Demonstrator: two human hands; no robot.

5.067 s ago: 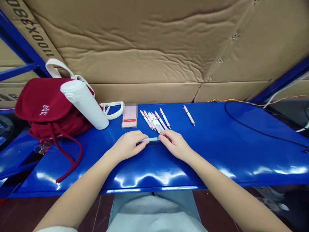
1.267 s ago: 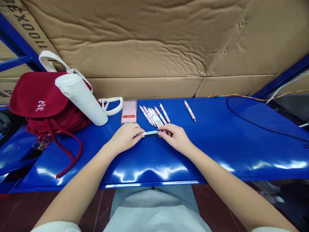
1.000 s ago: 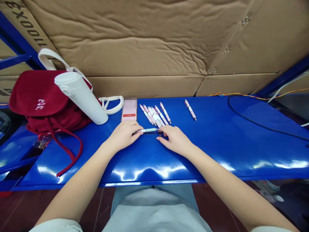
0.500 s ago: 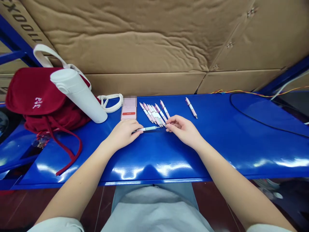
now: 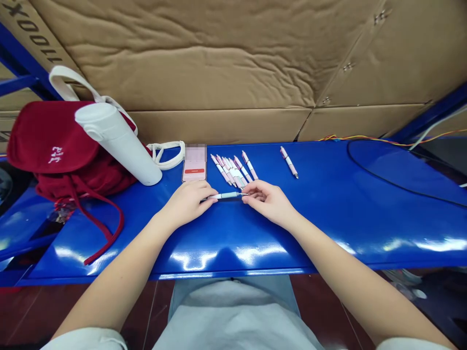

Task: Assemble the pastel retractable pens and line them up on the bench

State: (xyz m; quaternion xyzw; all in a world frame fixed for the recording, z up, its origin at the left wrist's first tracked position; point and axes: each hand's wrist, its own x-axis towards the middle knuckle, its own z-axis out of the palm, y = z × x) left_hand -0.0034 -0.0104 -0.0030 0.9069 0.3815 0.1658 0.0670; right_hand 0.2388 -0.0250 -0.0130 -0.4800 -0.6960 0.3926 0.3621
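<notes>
My left hand (image 5: 189,201) pinches the white rear end of a pen (image 5: 228,195) with a pale blue-green grip, held nearly level just above the blue tabletop. At the pen's front end, the fingers of my right hand (image 5: 270,200) close on its small metal tip (image 5: 242,194); my fingertips partly hide it. Just behind my hands lies a loose group of several white and pink pens (image 5: 233,171), side by side at a slant. Another pink-and-white pen (image 5: 289,162) lies apart to the right.
On the left, a white bottle (image 5: 118,143) leans against a red bag (image 5: 54,138) with a cord hanging forward. A phone (image 5: 194,167) lies beside a white strap (image 5: 171,156). Behind the blue table (image 5: 226,243) stands cardboard (image 5: 219,63). A black cable (image 5: 383,175) crosses the right side.
My right hand has moved left and slightly toward me, bringing its fingers to the pen's front end, where there was a gap before. The left hand keeps its hold on the pen.
</notes>
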